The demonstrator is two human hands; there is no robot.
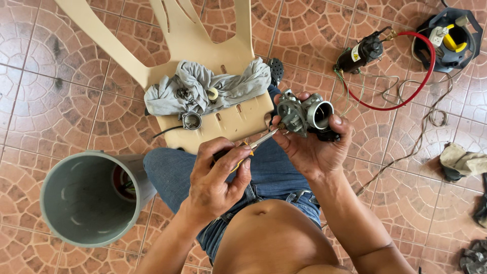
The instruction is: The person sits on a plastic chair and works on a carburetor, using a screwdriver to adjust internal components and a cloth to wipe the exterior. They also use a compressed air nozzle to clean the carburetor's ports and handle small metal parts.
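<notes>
My right hand (309,147) cups a grey metal carburetor (303,114) from below, fingers (337,121) curled up round its far side w/ the round open bore facing up-right; it sits above my lap, just off the front edge of the plastic chair (223,124); black part at its underside rests vs my palm. My left hand (220,175) is closed tight on a screwdriver (256,143) w/ yellow-and-black handle, thumb on top, fingers wrapped; the steel shaft runs up-right & its tip meets the carb's lower left corner, at a small brass-coloured bit there.

Containers: big grey plastic pipe section (86,200) stands on the tiled floor (45,76) to my left, touching my jeans (167,172); open mouth up, mostly bare inside, but sth red and a few wires show low at its right inner side; can't tell more. The beige chair seat serves as my desk; on it a crumpled grey rag (213,86) w/ small metal parts nested in its folds, plus a pale round cap; just below the rag a small metal ring-shaped part (192,121) w/ a thin black wire trailing left.

Far right on floor: black cylindrical unit (362,53) w/ a red hose (426,66) looping out; green wires around it; black cord reel (449,35) w/ yellow hub holding a white plug; dirty rags (461,161) at right edge.
</notes>
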